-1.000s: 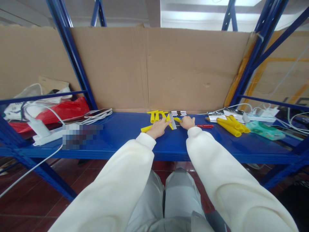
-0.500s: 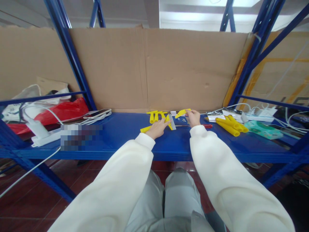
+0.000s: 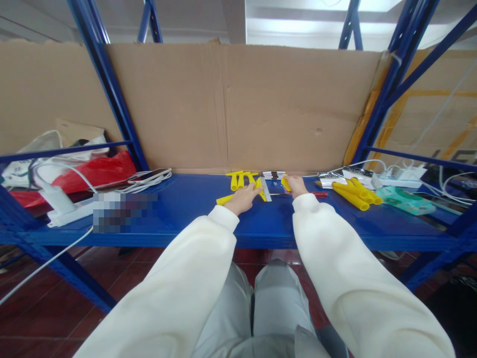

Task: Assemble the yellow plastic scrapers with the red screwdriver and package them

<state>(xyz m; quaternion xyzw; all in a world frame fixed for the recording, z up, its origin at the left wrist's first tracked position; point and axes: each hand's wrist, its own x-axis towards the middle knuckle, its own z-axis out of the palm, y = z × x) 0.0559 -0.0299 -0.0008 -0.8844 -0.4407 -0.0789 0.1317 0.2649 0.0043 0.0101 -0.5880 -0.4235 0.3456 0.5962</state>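
Note:
My left hand is closed around the yellow handle of a scraper lying on the blue shelf. Its flat metal blade sticks out to the right of my fingers. In the fingers of my right hand is a small yellow plastic piece, tilted and partly covered by the hand. Several T-shaped yellow handles stand in a row just behind my left hand. Tiny screws are scattered between the hands. A screwdriver with a red handle lies beside my right wrist.
Black-and-white strips lie by the cardboard wall. To the right are several yellow tubular handles, a teal packet and a white power strip. At left are a red bag and cables. Blue posts frame the shelf.
My right hand has turned the yellow piece from lying crosswise to steeply tilted and drawn it closer in, uncovering more of the strips behind. My left hand has stayed in place.

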